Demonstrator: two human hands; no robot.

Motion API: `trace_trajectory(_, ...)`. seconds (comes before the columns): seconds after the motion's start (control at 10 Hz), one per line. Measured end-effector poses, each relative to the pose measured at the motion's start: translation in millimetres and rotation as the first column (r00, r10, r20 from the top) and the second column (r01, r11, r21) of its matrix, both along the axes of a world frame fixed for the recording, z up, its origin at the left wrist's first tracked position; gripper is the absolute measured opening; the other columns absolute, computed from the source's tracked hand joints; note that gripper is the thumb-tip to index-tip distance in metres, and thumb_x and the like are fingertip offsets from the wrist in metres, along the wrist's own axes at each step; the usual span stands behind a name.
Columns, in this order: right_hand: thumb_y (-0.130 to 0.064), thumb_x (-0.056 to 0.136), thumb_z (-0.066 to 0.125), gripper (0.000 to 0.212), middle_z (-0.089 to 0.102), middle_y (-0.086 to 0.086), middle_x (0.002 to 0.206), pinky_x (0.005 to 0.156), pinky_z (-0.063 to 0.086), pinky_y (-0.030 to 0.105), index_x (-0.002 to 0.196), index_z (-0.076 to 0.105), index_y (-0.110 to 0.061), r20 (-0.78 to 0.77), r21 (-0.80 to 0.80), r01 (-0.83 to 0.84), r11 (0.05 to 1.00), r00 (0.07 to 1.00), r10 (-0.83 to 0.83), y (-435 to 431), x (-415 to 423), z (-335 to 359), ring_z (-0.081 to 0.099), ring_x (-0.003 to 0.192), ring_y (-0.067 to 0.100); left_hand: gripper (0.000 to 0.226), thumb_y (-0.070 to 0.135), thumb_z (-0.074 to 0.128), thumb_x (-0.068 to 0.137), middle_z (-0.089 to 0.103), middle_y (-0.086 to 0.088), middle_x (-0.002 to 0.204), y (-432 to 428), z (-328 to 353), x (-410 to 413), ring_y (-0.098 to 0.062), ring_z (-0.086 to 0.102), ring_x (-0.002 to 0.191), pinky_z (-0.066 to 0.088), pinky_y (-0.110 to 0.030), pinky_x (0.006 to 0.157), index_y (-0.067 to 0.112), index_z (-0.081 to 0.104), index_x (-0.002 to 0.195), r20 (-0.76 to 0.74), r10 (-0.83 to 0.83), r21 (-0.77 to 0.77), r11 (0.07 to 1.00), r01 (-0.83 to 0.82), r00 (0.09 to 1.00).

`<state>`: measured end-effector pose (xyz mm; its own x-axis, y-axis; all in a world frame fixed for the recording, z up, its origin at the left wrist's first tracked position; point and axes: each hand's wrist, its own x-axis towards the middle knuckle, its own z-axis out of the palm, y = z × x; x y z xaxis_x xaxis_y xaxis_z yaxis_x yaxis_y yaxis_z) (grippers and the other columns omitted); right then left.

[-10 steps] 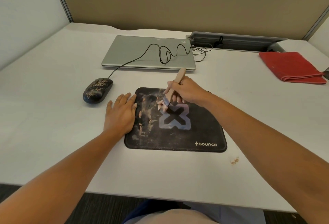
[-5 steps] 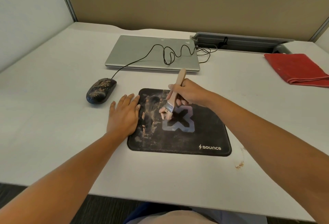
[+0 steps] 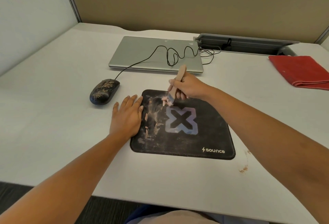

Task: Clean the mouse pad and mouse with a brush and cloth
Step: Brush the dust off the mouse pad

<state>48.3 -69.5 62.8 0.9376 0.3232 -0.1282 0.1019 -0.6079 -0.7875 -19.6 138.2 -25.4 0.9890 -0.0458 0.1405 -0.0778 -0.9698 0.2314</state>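
Note:
A black mouse pad (image 3: 204, 140) with a blue X logo lies on the white desk, its left part smeared with tan dust. My right hand (image 3: 188, 88) grips a wooden-handled brush (image 3: 178, 84), its bristles touching the pad's upper left area. My left hand (image 3: 127, 116) lies flat, fingers apart, on the pad's left edge. A black wired mouse (image 3: 104, 92), speckled with dust, sits left of the pad. A folded red cloth (image 3: 300, 72) lies at the far right.
A closed silver laptop (image 3: 142, 54) lies behind the pad with the mouse cable (image 3: 170, 56) looped over it. A grey cable tray (image 3: 249, 43) runs along the partition. Tan crumbs (image 3: 243, 169) dot the desk right of the pad. The desk's front edge is near me.
The brush and my right hand have shifted a little up and left across the pad, from the X logo toward the upper left. My left hand has stayed put.

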Motion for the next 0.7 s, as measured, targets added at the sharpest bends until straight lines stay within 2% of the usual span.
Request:
trace_trajectory(0.1,-0.026,0.097,0.043,0.037,0.058,-0.005,0.046,0.037,0.037,0.011,0.088,0.068,0.000,-0.162,-0.016,-0.158,0.987,0.975,0.153,0.3,-1.7,11.2,0.048,0.036,0.003,0.046,0.033,0.021,0.099,0.027,0.001,0.151,-0.3,0.7,-1.0,-0.017,0.017,0.141,0.011,-0.045,0.115,0.025,0.026,0.144,0.005,-0.002,0.000,1.000,0.002,1.000)
trace_trajectory(0.2,-0.026,0.098,0.042,0.037,0.058,-0.001,0.051,0.037,0.037,0.011,0.091,0.066,0.001,-0.058,0.060,0.002,0.998,0.998,0.001,2.8,8.0,16.7,0.049,0.038,0.004,0.046,0.033,0.021,0.099,0.027,0.002,0.151,0.4,0.8,-1.2,-0.017,0.016,0.141,0.010,-0.045,0.115,0.025,0.025,0.144,0.003,-0.002,0.003,1.000,0.002,1.000)
trace_trajectory(0.3,-0.029,0.098,0.041,0.036,0.057,0.003,0.063,0.045,0.043,0.013,0.101,0.062,-0.001,0.066,0.094,0.150,0.984,0.985,-0.156,5.2,15.4,11.3,0.054,0.051,0.010,0.046,0.033,0.021,0.099,0.026,0.002,0.152,0.1,1.1,-1.3,-0.017,0.016,0.142,0.009,-0.044,0.115,0.025,0.025,0.144,-0.003,-0.004,-0.006,1.000,0.004,1.000)
trace_trajectory(0.4,-0.031,0.098,0.041,0.033,0.057,0.003,0.066,0.049,0.044,0.015,0.104,0.061,-0.005,0.039,0.055,0.115,0.992,0.992,-0.117,7.4,12.4,-0.1,0.054,0.056,0.010,0.046,0.033,0.021,0.099,0.026,0.002,0.152,-0.3,1.2,-1.4,-0.017,0.016,0.142,0.009,-0.045,0.115,0.025,0.025,0.144,-0.003,-0.004,-0.010,1.000,0.004,1.000)
trace_trajectory(0.5,-0.030,0.098,0.041,0.030,0.057,0.003,0.065,0.044,0.041,0.012,0.098,0.062,-0.009,-0.007,0.065,0.057,0.996,0.998,-0.056,5.3,5.9,-2.3,0.052,0.051,0.008,0.046,0.033,0.021,0.099,0.027,0.001,0.152,-0.4,0.8,-1.7,-0.017,0.016,0.142,0.010,-0.045,0.115,0.025,0.026,0.144,0.003,-0.004,-0.013,1.000,0.004,1.000)
trace_trajectory(0.6,-0.027,0.098,0.041,0.032,0.057,0.001,0.057,0.038,0.038,0.011,0.087,0.064,-0.009,-0.104,0.074,-0.025,0.997,0.994,0.033,4.9,-4.0,-1.8,0.049,0.040,0.003,0.046,0.033,0.021,0.099,0.027,0.002,0.151,0.1,0.4,-0.8,-0.017,0.017,0.141,0.010,-0.045,0.115,0.025,0.025,0.144,0.002,-0.001,-0.003,1.000,0.001,1.000)
trace_trajectory(0.7,-0.024,0.098,0.041,0.034,0.058,-0.004,0.046,0.037,0.038,0.011,0.084,0.064,-0.003,-0.242,0.041,-0.164,0.986,0.955,0.169,4.5,-14.0,0.8,0.048,0.036,0.003,0.046,0.033,0.022,0.099,0.028,0.001,0.151,-0.4,0.1,-0.9,-0.017,0.018,0.141,0.011,-0.045,0.114,0.025,0.027,0.144,0.009,0.002,-0.006,1.000,-0.002,1.000)
